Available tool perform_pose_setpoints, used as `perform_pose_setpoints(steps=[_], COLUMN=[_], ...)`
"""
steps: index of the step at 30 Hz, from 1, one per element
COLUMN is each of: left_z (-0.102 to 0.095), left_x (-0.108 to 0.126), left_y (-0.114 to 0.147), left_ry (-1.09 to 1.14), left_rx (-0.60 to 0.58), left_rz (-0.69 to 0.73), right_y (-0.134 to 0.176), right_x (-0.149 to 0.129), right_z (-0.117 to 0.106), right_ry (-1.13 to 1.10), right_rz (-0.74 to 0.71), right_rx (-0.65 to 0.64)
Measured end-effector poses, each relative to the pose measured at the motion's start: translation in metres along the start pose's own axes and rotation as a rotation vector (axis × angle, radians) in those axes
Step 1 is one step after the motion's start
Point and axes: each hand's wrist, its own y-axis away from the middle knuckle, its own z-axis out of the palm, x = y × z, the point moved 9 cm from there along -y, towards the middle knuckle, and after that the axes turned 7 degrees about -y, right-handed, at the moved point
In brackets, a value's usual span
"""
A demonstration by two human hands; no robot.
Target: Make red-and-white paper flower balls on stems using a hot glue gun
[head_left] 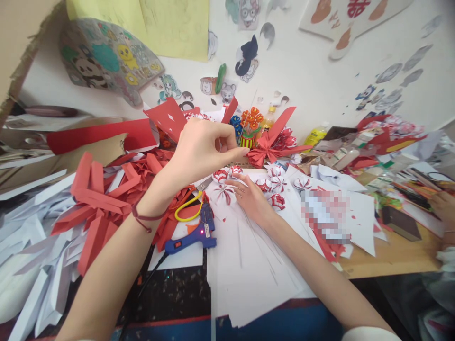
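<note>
My left hand (208,147) is raised above the table, thumb and fingertips pressed together in a pinch. Whatever lies between those fingertips is too small or hidden to make out. Lower down, my right hand (252,201) stretches its fingers over the paper, right beside a red-and-white folded paper flower (223,193); whether it touches it I cannot tell. Several more such flowers, one of them a striped paper flower (277,202), lie around it. Left of them are yellow-handled scissors (188,210) and a blue hot glue gun (194,237) with its light lit.
Red folded paper strips (103,194) and white folded strips (46,270) are heaped at the left. White paper sheets (256,274) lie in front of me. Behind stand orange flowers (251,121) and a yellow bottle (316,135). Another person's hand (444,208) is at the far right.
</note>
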Motion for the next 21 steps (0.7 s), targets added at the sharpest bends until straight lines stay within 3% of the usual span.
perform_pose_setpoints(steps=[12, 21], left_z=[0.0015, 0.0039], left_x=[0.0030, 0.0006], left_y=[0.0004, -0.0002], left_ry=[0.008, 0.041], left_rx=[-0.015, -0.006], left_rz=[0.027, 0.032], right_y=[0.0003, 0.0018], right_x=[-0.0006, 0.0002], right_z=[-0.0096, -0.0086], right_ry=[-0.076, -0.136], right_rz=[0.043, 0.067], right_rx=[0.117, 0.122])
